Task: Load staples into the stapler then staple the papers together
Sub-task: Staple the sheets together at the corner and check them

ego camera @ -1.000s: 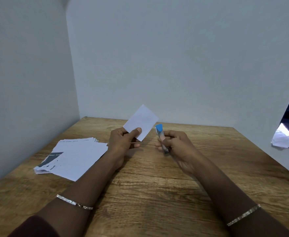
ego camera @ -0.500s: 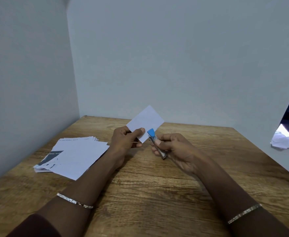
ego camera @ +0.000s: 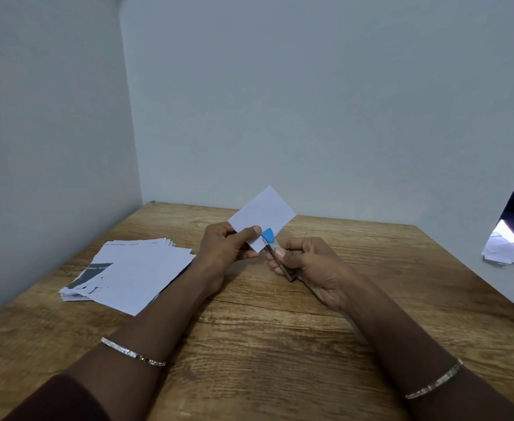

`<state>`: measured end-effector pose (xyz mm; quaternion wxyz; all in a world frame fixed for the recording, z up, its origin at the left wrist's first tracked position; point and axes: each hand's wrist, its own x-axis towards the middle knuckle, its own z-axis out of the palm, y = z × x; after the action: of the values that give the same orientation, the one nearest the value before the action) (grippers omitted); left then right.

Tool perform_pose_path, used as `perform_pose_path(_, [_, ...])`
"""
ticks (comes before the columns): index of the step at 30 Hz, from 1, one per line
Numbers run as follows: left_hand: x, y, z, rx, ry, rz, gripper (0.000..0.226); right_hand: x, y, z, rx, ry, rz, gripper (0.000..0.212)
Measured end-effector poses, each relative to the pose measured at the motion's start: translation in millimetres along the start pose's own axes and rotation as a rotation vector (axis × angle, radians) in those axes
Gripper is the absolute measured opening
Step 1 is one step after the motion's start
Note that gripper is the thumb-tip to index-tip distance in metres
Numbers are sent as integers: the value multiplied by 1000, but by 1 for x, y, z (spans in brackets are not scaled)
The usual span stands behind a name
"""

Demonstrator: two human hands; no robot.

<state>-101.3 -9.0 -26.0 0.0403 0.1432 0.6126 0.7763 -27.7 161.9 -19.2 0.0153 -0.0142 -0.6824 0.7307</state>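
A loose stack (ego camera: 128, 268) of white sheets is laid flat at the left of the desk (ego camera: 280, 344), with a dark printed patch showing on a lower sheet at its left side. A bracelet (ego camera: 132, 352) is worn on the left wrist. The left grip (ego camera: 225, 247) is held near the desk's middle, its thumb and curled fingers pinched on the lower corner of a small white slip (ego camera: 265, 214), which is raised and tilted toward the back wall. Just right of it the stapler (ego camera: 275, 250) is held off the desk. It is slim and metal with a blue tip, and the tip is set against the slip's lower edge. Whether that edge lies inside the stapler cannot be told. The right grip (ego camera: 307, 262) is curled round the stapler's body, with the thumb laid on top. A second bracelet (ego camera: 435, 382) is worn on the right wrist. Crumpled white paper (ego camera: 505, 250) is seen at the far right, beyond the desk.
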Motion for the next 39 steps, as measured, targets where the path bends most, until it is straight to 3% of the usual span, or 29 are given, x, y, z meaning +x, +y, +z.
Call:
perform_pose_path(13, [-1,0,1,-8,-36,-7,13,-1,-1,19,-76,258,-18,13])
perform_pose_path(24, [-1,2,-1,11,-6,-33,14,0,-2,-4,67,-16,48,18])
perform_pose_path(39, [-3,5,1,-16,-13,-60,17,2,-1,-5,85,17,-9,18])
